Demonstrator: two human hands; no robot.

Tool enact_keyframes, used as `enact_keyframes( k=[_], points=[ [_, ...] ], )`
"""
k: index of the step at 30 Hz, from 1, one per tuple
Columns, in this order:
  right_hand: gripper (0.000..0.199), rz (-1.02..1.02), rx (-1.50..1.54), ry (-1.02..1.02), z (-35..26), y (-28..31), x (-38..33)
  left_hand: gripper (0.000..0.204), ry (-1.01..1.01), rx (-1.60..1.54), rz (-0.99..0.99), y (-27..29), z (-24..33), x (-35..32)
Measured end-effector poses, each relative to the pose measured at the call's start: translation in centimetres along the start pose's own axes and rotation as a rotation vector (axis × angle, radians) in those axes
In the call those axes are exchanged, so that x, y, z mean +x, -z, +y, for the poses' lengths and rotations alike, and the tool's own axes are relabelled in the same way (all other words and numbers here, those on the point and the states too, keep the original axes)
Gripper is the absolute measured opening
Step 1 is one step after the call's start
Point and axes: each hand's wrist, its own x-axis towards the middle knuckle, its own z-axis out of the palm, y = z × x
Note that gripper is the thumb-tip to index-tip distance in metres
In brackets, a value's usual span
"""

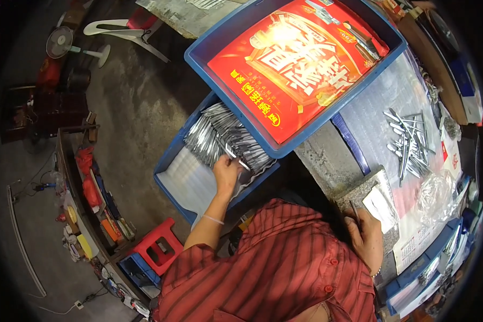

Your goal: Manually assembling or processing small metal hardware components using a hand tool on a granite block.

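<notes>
My left hand point(227, 174) reaches over a blue bin point(178, 204), its fingers closed on a slim shiny metal piece point(236, 156). Rows of similar silvery metal pieces point(206, 138) fill the bin's far part, and clear plastic sheeting point(185, 180) lines the near part. On the right, my right hand point(367, 239) rests at the edge of a grey stone block point(393, 228). Its fingers are curled round a thin dark rod point(354, 211), only partly visible. A white sheet or cloth point(380, 208) lies on the block beside these fingers.
A larger blue tray point(198, 61) with a red printed bag overhangs the bin. Loose metal pieces point(410, 142) lie on the bench at right, near crumpled clear plastic point(436, 193). A red stool point(158, 249), a shelf point(64, 161) and a fan point(59, 42) stand at left.
</notes>
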Motion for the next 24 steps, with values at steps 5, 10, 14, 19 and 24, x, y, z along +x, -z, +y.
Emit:
enact_keyframes(
  k=[5,10,14,19,24],
  points=[
    [0.016,-0.001,0.01,-0.001,-0.3,-0.2,0.4,0.008,-0.252,0.048,0.031,3.2,2.7,-2.1],
    [0.016,-0.035,0.002,-0.02,-0.3,-0.2,0.9,0.013,-0.591,0.687,-0.078,5.2,4.7,-4.1],
    [0.016,-0.011,0.0,-0.01,-0.6,-0.3,0.7,0.015,-0.639,0.713,-0.087,4.4,1.7,-2.7],
    [0.016,0.021,-0.001,-0.019,-0.6,-0.4,0.3,0.017,-0.578,0.837,-0.115,3.9,0.3,-3.0],
    [0.015,0.018,-0.013,0.021,-0.5,-0.7,0.6,0.017,-0.577,0.709,0.006,5.9,0.4,-4.2]
  ],
)
